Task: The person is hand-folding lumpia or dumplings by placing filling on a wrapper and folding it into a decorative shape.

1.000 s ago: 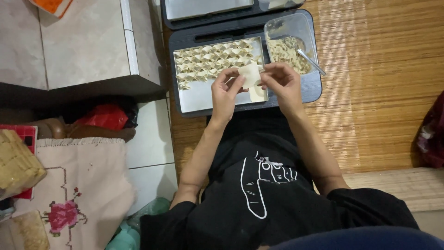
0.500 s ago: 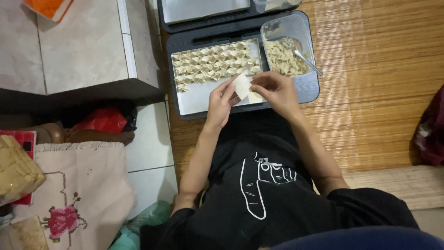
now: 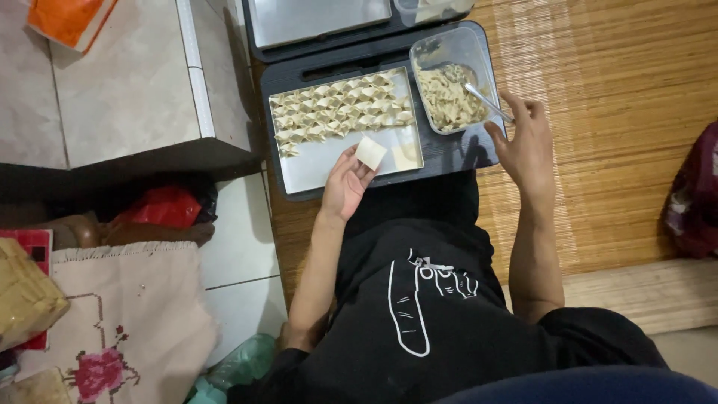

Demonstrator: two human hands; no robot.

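My left hand (image 3: pixel 345 183) lies palm up over the near edge of a metal tray (image 3: pixel 314 170) and holds a square pale dumpling wrapper (image 3: pixel 370 152) on its fingers. Rows of folded dumplings (image 3: pixel 336 111) fill the far half of that tray, and a small stack of wrappers (image 3: pixel 406 156) lies at its near right corner. My right hand (image 3: pixel 525 142) hovers with fingers apart beside a clear plastic container of filling (image 3: pixel 449 96), close to the handle of the spoon (image 3: pixel 488 102) resting in it. The hand holds nothing.
The tray and container sit on a black board (image 3: pixel 456 153) over a woven bamboo mat (image 3: pixel 621 112). A second metal tray (image 3: pixel 318 19) lies farther off. At the left are a tiled step (image 3: pixel 120 90), a red bag (image 3: pixel 161 206) and an embroidered cloth (image 3: pixel 120 314).
Both hands were together on the wrapper. Now my right hand has let go and moved right toward the spoon in the filling container, while my left hand keeps the wrapper flat.
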